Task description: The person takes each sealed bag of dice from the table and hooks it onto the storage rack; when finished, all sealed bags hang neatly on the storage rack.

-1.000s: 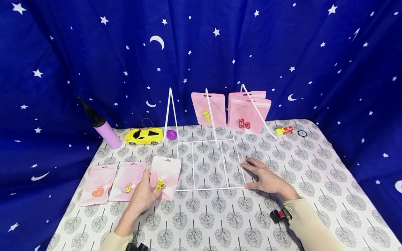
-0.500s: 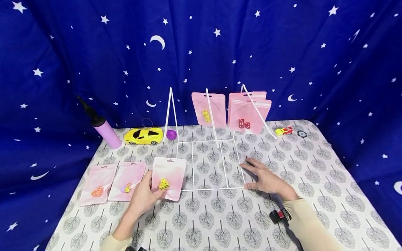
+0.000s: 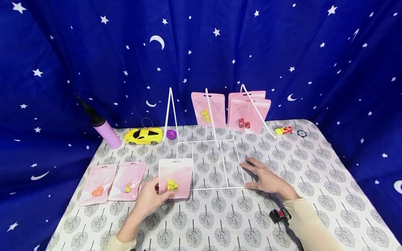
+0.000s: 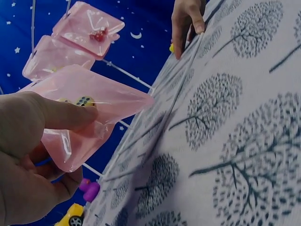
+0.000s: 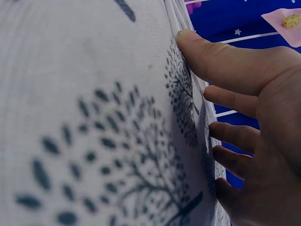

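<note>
My left hand (image 3: 150, 197) pinches a pink zip pouch (image 3: 176, 169) by its lower left side, thumb in front and fingers behind. Yellow dice (image 3: 172, 185) show through the pouch, which is raised at the front left corner of a white wire display rack (image 3: 216, 188). In the left wrist view the thumb presses on the pouch (image 4: 113, 96) beside the dice. My right hand (image 3: 265, 176) rests at the rack's right side with fingers spread, thumb at the front right corner. In the right wrist view its thumb (image 5: 235, 63) and fingers are extended.
Pink pouches (image 3: 208, 104) hang on the rack's middle and right prongs. Two more pouches (image 3: 127, 172) lie at the left. Behind them are a purple pump (image 3: 108, 134), a yellow toy car (image 3: 143, 136) and a purple ball-like toy (image 3: 171, 135). A small red-yellow car (image 3: 284, 130) stands right.
My left hand has moved right with the pouch, away from the two lying pouches and over the rack's front left corner. The pouch has straightened. The right hand has stayed put.
</note>
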Available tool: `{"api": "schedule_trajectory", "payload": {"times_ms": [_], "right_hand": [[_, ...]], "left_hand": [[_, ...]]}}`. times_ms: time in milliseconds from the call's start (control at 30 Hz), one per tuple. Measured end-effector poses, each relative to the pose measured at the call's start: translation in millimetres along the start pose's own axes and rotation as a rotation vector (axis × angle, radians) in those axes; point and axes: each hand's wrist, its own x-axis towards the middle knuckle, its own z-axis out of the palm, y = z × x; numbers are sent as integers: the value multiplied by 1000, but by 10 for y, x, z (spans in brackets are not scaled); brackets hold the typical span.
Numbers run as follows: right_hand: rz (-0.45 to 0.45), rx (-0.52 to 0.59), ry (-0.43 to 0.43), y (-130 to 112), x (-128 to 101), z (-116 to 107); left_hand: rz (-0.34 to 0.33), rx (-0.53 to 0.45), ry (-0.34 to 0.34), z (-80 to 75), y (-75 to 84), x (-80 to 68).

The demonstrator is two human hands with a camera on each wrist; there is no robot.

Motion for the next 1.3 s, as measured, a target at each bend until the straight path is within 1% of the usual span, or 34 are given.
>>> {"api": "schedule_trajectory", "payload": {"times_ms": [200, 433, 600, 833, 1033, 1133, 1300], "right_hand": [[-9, -1, 2, -8, -2, -18], [-11, 3, -6, -11, 2, -12], [-18, 5, 2, -5, 1, -7], [-19, 7, 0, -7, 2, -10], [-14, -3, -1, -7, -2, -16], [-17, 2, -3, -12, 1, -15], [-24, 2, 3, -13, 1, -11]], "left_hand": [[54, -69, 15, 39, 100, -6], [86, -150, -24, 94, 264, -49], [87, -171, -48, 138, 364, -80], [143, -192, -53, 171, 502, -128], [177, -245, -73, 202, 593, -160], [219, -268, -79, 219, 624, -171], [329, -282, -62, 233, 682, -157]]}}
